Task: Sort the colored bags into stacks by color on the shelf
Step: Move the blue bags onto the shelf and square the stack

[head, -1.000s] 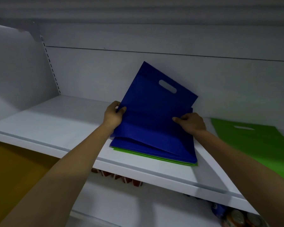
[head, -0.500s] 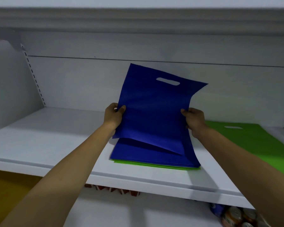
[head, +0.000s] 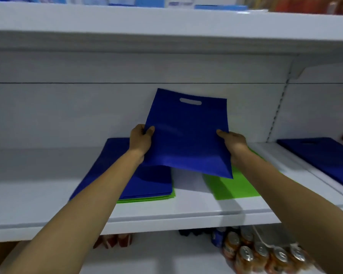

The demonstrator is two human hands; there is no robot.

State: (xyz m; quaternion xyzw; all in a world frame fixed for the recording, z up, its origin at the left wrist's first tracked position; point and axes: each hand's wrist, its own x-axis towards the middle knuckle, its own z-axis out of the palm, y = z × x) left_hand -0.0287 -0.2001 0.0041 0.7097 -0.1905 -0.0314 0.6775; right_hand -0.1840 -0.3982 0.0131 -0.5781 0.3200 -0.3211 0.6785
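Observation:
A blue bag [head: 186,135] with a cut-out handle hangs above the white shelf [head: 166,214], tilted up toward the back wall. My left hand [head: 140,140] pinches its left edge and my right hand [head: 233,142] pinches its right edge. Below and to the left, a stack of blue bags [head: 145,182] lies on the shelf, with a green bag [head: 147,199] showing under its front edge. Flat on the shelf under the held bag's right corner lies another green bag [head: 232,186].
On the neighbouring shelf section to the right lies another blue bag [head: 323,159]. Cans [head: 261,252] and small packs [head: 113,241] stand on the lower shelf. An upper shelf [head: 166,22] runs overhead, and a slotted upright [head: 277,111] divides the sections.
The held blue bag has come clear of the stack and moved right, now over the green bag. My view has swung right, revealing the blue bag on the neighbouring shelf.

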